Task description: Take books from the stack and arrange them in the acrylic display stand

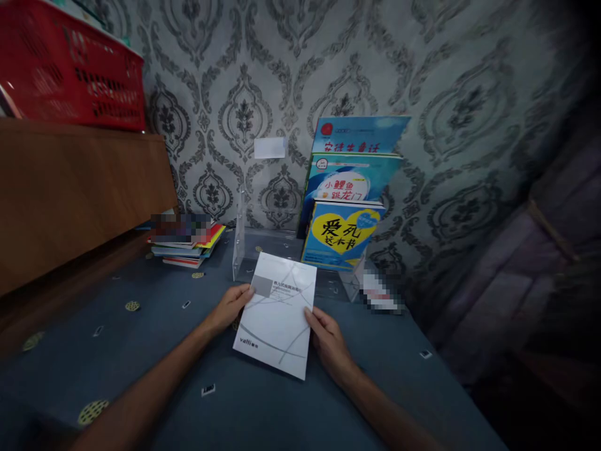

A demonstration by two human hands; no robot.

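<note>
A white booklet (277, 313) with thin grey curved lines and a grey block on its cover is held above the table, tilted slightly. My left hand (230, 307) pinches its left edge, and my right hand (328, 338) grips the right edge with the thumb on the cover. Just behind the booklet stands a clear tiered book rack (238, 244). On its right side lean a blue book with a yellow heart (342, 235), a teal book (352, 178) and, at the back, a taller blue book (361, 134). The rack's left side shows no books.
A stack of books (188, 247) lies on the table (154, 351) at the left. A partly blurred white item (382, 294) lies right of the rack. A red plastic basket (75, 69) sits on a wooden cabinet (84, 194). A curtain (521, 250) hangs at the right.
</note>
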